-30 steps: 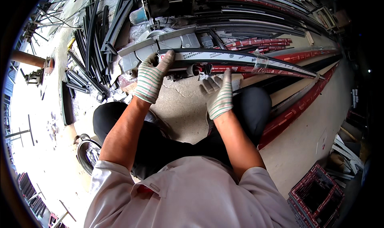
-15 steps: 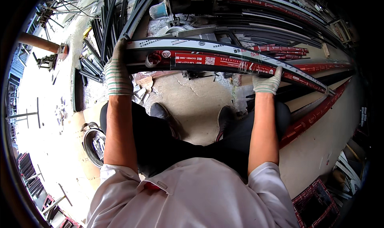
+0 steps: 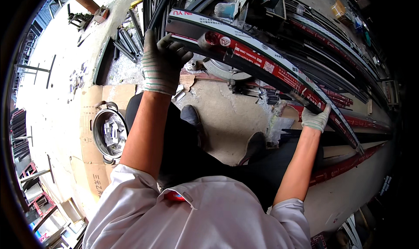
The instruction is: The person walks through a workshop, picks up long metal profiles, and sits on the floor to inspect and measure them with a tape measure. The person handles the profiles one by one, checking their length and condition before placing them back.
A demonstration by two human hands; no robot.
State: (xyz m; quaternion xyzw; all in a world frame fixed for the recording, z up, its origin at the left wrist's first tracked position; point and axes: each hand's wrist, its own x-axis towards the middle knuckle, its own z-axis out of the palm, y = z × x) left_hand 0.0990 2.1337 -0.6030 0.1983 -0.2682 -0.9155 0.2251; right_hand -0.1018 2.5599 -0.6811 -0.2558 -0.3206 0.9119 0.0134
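A long dark metal profile (image 3: 262,67) with red and white printed film slants across the view, its left end raised and farther from me. A loose curl of film (image 3: 211,39) sticks out near that end. My left hand (image 3: 162,65), in a striped knit glove, is just below the left end with its fingers spread; whether the fingertips touch the profile I cannot tell. My right hand (image 3: 316,119), in a similar glove, grips the profile toward its right end, fingers mostly hidden beneath it.
A cutting saw (image 3: 238,13) stands beyond the profile, with a rounded metal base (image 3: 229,70) below. Dark profiles (image 3: 345,61) are stacked at the far right; shorter offcuts (image 3: 125,43) lie far left. A metal pot (image 3: 97,129) of small pieces stands on cardboard (image 3: 89,161) to my left.
The profile's left end has swung up and away, so it slants more steeply. My left hand has loosened from around that end and its fingers have spread. My right hand keeps its grip.
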